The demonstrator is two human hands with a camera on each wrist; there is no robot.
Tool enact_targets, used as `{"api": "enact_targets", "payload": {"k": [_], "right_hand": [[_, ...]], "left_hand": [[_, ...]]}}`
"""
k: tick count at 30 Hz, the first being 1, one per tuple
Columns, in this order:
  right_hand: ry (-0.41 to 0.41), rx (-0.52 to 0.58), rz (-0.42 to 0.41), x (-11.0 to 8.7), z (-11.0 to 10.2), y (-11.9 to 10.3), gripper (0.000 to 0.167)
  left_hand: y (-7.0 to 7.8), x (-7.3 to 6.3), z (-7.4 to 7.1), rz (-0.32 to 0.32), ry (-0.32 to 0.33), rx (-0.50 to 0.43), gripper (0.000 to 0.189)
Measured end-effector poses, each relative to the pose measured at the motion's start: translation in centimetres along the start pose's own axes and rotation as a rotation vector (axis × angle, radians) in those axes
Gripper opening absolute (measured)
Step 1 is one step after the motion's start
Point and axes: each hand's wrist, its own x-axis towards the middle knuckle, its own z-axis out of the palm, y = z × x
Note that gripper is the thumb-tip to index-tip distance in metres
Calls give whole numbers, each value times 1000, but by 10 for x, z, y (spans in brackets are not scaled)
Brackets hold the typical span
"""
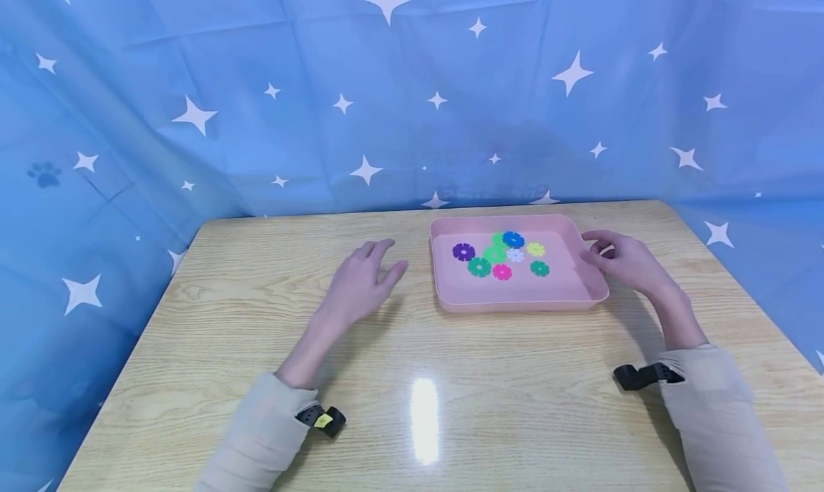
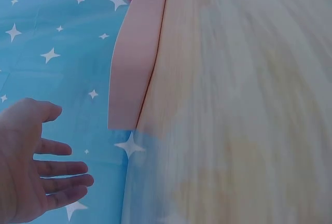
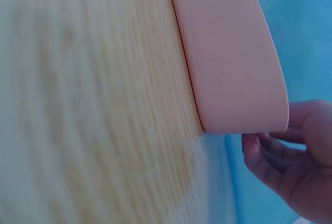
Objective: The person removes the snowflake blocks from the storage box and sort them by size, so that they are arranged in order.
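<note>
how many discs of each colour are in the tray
green discs: 4, light and dark together
purple disc: 1
blue disc: 1
white disc: 1
yellow disc: 1
pink disc: 1
total: 9

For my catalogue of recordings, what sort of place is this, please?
Probably an indoor filming station: a star-printed blue cloth hangs behind a wood-grain table, and black wrist cameras are worn.

Smooth plastic tray (image 1: pixel 463 289); glossy wood-grain tabletop (image 1: pixel 508 392); creased cloth backdrop (image 1: pixel 412 70)
</note>
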Motion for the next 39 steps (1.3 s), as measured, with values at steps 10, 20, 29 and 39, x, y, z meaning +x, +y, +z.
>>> {"api": "enact_targets", "payload": {"k": [10, 20, 29, 39], "right_hand": [[-3, 19, -14, 2, 0, 6, 45], [19, 22, -40, 2, 1, 7, 43], [17, 31, -44, 1, 2, 6, 44], [6, 51, -64, 2, 5, 3, 44]], "left_hand": [[23, 12, 15, 35, -26, -108, 54], [41, 24, 37, 89, -70, -231, 46], [54, 32, 53, 119, -112, -281, 40], [67, 43, 69, 144, -124, -339, 36]]}}
